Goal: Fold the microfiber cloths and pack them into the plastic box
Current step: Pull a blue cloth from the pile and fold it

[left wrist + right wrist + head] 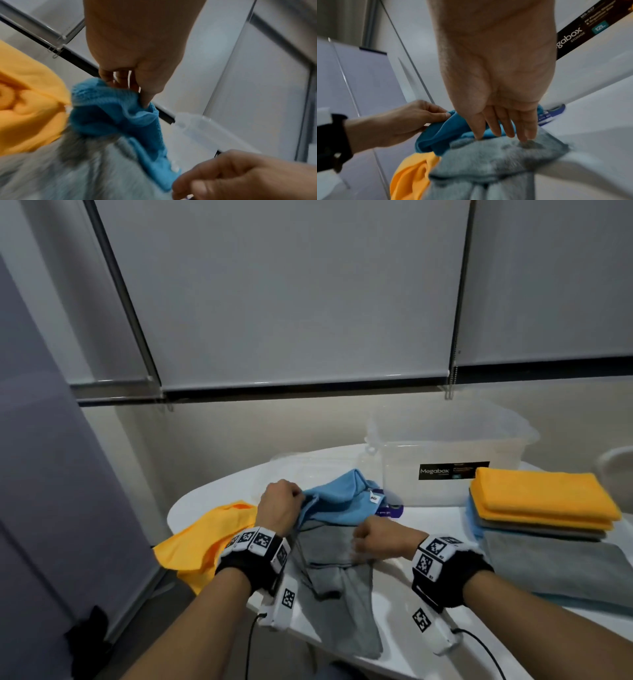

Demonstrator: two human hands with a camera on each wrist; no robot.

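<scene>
A crumpled blue cloth (342, 501) lies partly over a loose grey cloth (335, 583) at the middle of the white table (394, 628). My left hand (284, 498) pinches the blue cloth (111, 108) at its left corner. The right hand (370, 539) is curled over the grey cloth (488, 155), fingertips (522, 139) digging into its top edge; the thumb is hidden. A loose orange cloth (209, 535) hangs at the table's left end. The clear plastic box (445, 446) stands open behind the cloths.
A stack of folded orange, grey and blue cloths (541, 498) sits right of the box, with a folded grey cloth (565, 563) in front of it. The clear lid (308, 463) lies behind the blue cloth. A purple tape roll (390, 508) rests by the box.
</scene>
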